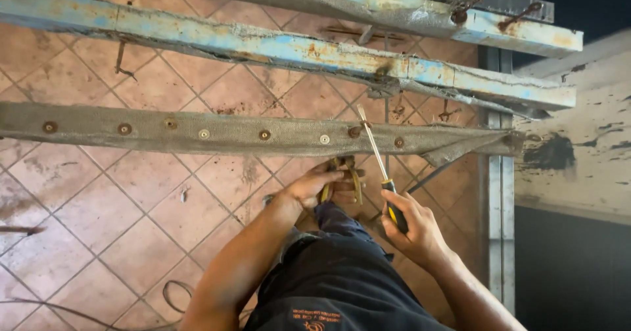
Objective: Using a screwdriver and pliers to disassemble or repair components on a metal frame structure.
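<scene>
I see my right hand [413, 229] clamped on the screwdriver [380, 166], its tip at 1 rusty fastener [355, 132] in the canvas strap [217, 135]. My left hand [314, 185] grips what are probably pliers [343, 178]. I'd keep the tip seated squarely and steady.

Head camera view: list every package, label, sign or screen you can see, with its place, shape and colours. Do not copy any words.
Printed mark on the dark shirt: bottom middle of the view, small, orange, too blurred to make out.
No packages, signs or screens are in view.
</scene>
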